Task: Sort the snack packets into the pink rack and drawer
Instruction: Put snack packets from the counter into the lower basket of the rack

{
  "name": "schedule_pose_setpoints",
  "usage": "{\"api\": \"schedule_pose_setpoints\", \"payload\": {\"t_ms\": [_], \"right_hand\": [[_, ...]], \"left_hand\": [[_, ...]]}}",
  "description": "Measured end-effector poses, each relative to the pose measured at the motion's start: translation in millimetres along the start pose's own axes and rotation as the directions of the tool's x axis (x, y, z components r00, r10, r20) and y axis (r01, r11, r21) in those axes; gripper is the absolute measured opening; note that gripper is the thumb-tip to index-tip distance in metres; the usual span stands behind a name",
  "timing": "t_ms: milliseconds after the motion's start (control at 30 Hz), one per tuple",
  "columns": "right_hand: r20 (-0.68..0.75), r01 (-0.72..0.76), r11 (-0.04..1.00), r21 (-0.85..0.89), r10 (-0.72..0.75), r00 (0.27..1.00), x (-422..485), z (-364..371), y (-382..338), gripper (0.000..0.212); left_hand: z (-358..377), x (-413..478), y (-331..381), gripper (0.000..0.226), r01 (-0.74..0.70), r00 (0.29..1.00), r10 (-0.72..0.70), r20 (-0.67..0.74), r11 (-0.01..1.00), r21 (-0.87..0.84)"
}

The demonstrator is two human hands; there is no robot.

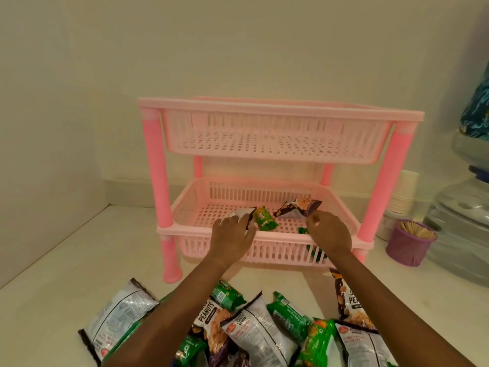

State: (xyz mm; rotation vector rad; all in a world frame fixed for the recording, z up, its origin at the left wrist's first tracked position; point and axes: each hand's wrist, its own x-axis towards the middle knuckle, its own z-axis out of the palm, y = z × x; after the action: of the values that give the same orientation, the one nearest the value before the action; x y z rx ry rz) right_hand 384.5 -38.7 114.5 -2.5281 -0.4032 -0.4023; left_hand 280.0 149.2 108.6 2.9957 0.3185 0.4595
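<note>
Both hands in the pink rack [280,108], lower basket [267,251]; 4 packets in it.
Left hand [232,234] lies fingers-flat on 1 silver packet [239,213] at the basket's front left. Right hand [329,231] sits over 1 green packet [302,230] at front right; gripping or not, can't tell. Between the hands: second green packet [264,219], 1 peanut packet [299,207] behind it. Rack has 2 tiers, 4 posts. In front of the rack: pile [259,329] of roughly ten overlapping packets. Right of the rack: 1 purple cup [408,247] of sticks.

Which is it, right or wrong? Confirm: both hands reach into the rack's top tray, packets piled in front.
Wrong: head view shows the left hand and right hand in the bottom tray, not the top tray. Packets are piled in front.
</note>
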Motion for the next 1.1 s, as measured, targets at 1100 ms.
{"api": "schedule_pose_setpoints", "payload": {"t_ms": [1100], "right_hand": [[0.390, 0.295, 0.924, 0.243, -0.372, 0.842, -163, 37, -42, 0.050]], "left_hand": [[10, -104, -56, 0.048, -0.383, 0.765, 0.352, 0.540, 0.922, -0.058]]}}
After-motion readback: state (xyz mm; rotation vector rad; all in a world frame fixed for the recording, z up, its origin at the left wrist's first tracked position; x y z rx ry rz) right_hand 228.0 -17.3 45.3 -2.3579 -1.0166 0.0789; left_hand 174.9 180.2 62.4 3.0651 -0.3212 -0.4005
